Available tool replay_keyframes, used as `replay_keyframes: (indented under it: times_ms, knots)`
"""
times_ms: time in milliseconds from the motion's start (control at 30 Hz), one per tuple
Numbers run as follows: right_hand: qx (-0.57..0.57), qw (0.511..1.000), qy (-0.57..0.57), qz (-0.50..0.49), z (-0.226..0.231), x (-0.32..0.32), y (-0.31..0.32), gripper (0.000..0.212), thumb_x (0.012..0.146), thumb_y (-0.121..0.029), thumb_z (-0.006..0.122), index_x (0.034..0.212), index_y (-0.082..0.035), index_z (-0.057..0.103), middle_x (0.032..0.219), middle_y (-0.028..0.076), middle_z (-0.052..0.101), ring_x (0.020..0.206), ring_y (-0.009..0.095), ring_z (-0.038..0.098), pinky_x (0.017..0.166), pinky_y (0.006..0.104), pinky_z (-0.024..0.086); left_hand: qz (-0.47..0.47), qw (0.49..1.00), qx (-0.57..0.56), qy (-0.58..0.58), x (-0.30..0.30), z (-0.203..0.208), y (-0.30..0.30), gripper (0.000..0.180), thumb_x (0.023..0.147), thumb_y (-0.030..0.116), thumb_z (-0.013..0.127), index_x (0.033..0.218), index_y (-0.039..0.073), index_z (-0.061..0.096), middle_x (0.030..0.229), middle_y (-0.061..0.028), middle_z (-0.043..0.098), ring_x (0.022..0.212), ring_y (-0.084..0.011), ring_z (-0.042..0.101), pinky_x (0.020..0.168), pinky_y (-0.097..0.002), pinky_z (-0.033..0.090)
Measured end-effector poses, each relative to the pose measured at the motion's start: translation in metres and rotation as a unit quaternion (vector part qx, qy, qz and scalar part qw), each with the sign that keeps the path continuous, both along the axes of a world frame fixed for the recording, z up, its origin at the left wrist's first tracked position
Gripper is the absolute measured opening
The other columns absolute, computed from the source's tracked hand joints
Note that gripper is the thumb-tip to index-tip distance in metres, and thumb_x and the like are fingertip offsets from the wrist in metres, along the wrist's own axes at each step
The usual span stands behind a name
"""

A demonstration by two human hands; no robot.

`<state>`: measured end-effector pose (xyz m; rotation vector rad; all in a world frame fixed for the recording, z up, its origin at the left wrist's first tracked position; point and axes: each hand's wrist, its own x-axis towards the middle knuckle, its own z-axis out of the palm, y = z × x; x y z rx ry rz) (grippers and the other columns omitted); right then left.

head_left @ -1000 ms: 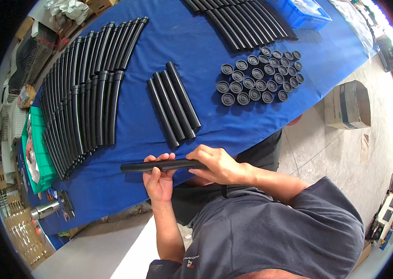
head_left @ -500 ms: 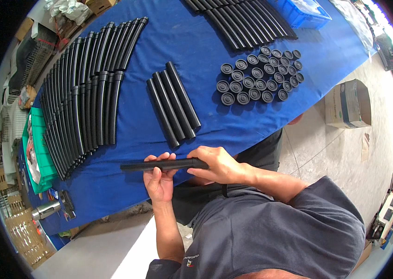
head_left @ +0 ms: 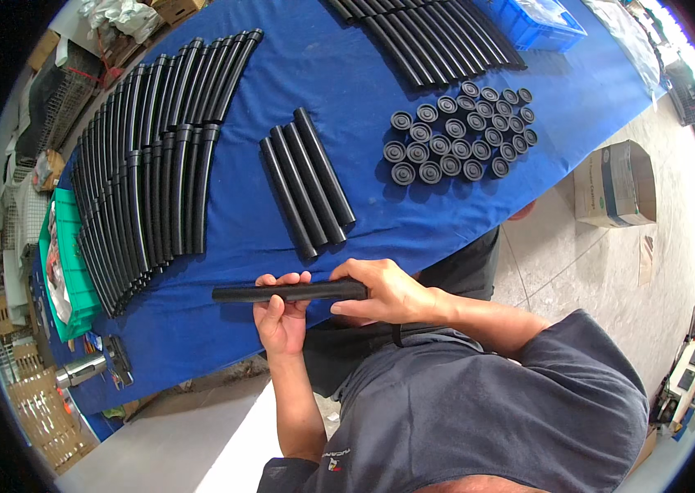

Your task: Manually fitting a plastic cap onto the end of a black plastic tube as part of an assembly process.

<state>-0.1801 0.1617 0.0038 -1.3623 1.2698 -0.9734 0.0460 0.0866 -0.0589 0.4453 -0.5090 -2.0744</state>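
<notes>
A black tube [head_left: 240, 292] lies level in both my hands, just in front of the blue table's near edge. My left hand [head_left: 281, 316] grips its middle from below. My right hand [head_left: 384, 292] is closed over the tube's right end. On the blue table [head_left: 347, 66] past my hands lie three short black tubes [head_left: 306, 181] side by side. Several round black caps [head_left: 458, 131] are grouped to the right of them.
A long row of black tubes [head_left: 146, 164] fills the table's left part, and more black tubes [head_left: 438, 33] lie at the far end by a blue bin [head_left: 540, 20]. A green crate [head_left: 64, 246] stands at the left. A cardboard box [head_left: 614, 185] sits on the floor at right.
</notes>
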Motion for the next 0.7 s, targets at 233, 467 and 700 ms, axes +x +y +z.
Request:
replay_keyframes:
  times_ms: [233, 467, 700]
  knots:
    - [-0.22, 0.965, 0.134, -0.051, -0.02, 0.004, -0.001, 0.038, 0.085, -0.015, 0.076, 0.113, 0.003, 0.059, 0.084, 0.017, 0.067, 0.075, 0.029, 0.069, 0.064, 0.0357, 0.053, -0.005, 1.0, 0.01, -0.006, -0.004, 0.004, -0.001, 0.034, 0.094, 0.006, 0.067, 0.122, 0.004, 0.05, 0.123, -0.0278, 0.062, 0.121, -0.0442, 0.059, 0.096, -0.0532, 0.058]
    - [-0.069, 0.996, 0.057, -0.021, -0.021, -0.001, -0.004, 0.039, 0.083, -0.016, 0.078, 0.114, 0.0, 0.059, 0.087, 0.017, 0.066, 0.077, 0.034, 0.068, 0.068, 0.0403, 0.054, -0.014, 1.0, -0.016, -0.015, -0.004, 0.003, -0.001, 0.034, 0.097, 0.009, 0.063, 0.128, 0.003, 0.049, 0.129, -0.0274, 0.06, 0.125, -0.0425, 0.057, 0.099, -0.0548, 0.055]
    - [-0.038, 0.999, 0.017, 0.006, -0.02, -0.004, -0.004, 0.042, 0.082, -0.011, 0.077, 0.118, -0.001, 0.057, 0.096, 0.017, 0.063, 0.08, 0.037, 0.065, 0.068, 0.0438, 0.055, -0.003, 1.0, -0.01, -0.005, -0.002, 0.003, 0.0, 0.034, 0.096, 0.009, 0.064, 0.126, 0.004, 0.05, 0.127, -0.0281, 0.06, 0.124, -0.0431, 0.057, 0.099, -0.0555, 0.055]
